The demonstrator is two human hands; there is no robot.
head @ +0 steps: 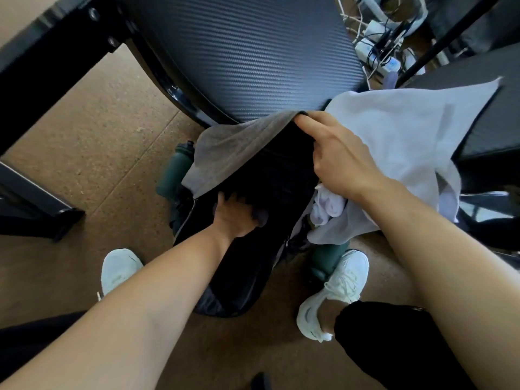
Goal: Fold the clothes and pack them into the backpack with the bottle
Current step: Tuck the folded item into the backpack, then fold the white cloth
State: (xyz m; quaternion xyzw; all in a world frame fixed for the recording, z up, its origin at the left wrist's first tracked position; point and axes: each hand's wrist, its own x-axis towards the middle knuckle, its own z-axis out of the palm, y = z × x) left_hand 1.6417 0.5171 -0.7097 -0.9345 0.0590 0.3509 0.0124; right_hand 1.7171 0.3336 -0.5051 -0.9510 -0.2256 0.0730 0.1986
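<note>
Left hand: my left hand [236, 218] reaches into the mouth of the black fabric backpack [239, 277]. The fingertips vanish in the dark, so I cannot tell whether they grip anything.
Right hand: at 1 o'clock from it, my right hand [337, 159] pinches the edge of the grey knit cloth [233, 147] over the opening.
Pale garment: a crumpled lilac-white garment [399, 130] is bunched under my right wrist.
Bottle: the dark green cylindrical bottle [174, 170] stands at the backpack's 10 o'clock, partly hidden by the cloth.
Unclear: a dark green rounded shape [326, 260] at 4 o'clock has its top covered.
</note>
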